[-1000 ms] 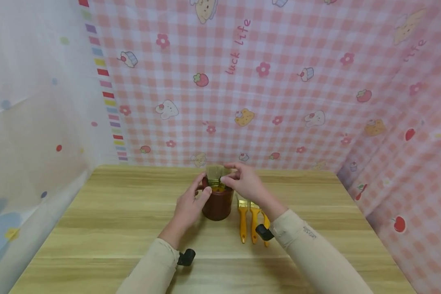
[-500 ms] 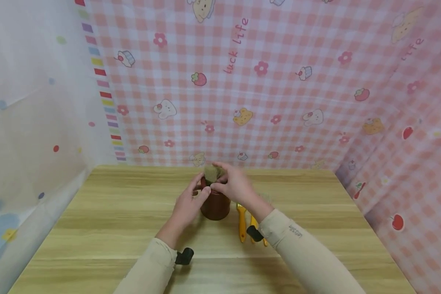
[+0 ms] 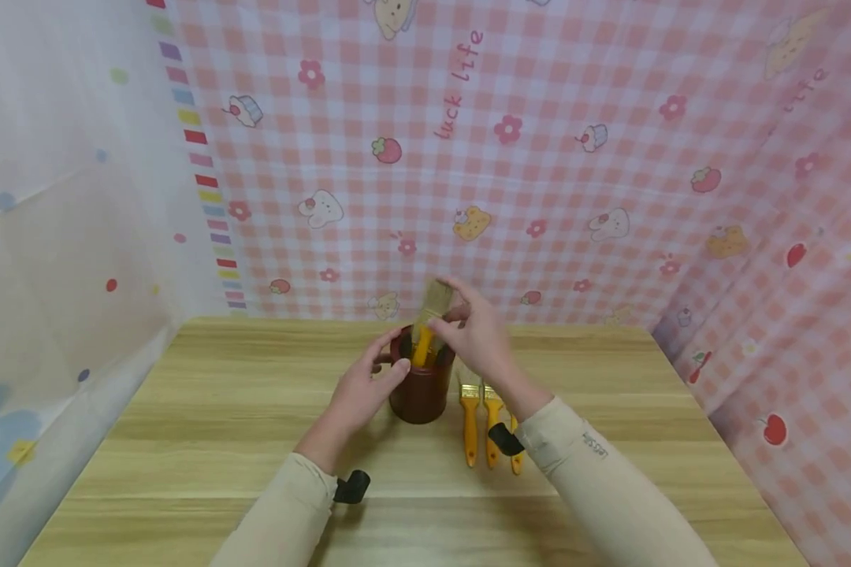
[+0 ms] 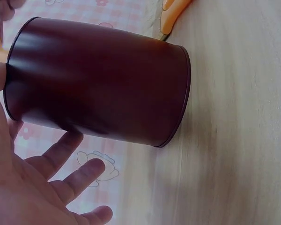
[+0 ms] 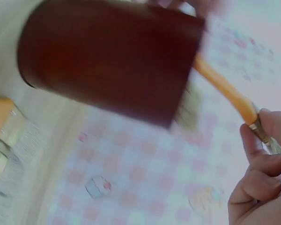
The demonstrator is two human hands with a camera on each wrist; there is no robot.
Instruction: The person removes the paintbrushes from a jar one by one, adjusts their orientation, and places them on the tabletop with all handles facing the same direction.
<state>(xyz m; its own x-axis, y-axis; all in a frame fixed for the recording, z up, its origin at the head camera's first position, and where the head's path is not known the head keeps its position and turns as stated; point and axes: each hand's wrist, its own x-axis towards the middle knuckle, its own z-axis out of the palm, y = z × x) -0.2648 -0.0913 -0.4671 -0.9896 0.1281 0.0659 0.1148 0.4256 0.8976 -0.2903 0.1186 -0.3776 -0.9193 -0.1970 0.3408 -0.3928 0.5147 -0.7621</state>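
While left hand (image 3: 365,387) steadies cup (image 3: 421,387), right-hand (image 3: 477,337) pinched brush (image 3: 429,319) now higher.

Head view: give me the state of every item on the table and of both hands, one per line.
Brown cup: upright on the wooden table, steadied at its rim.
Held brush: tilted, bristles up, orange handle partly inside the cup.
Three spare brushes: lying flat side by side, right of the cup.
Left hand: touching the cup's rim and side.
Right hand: pinching the held brush at its ferrule.
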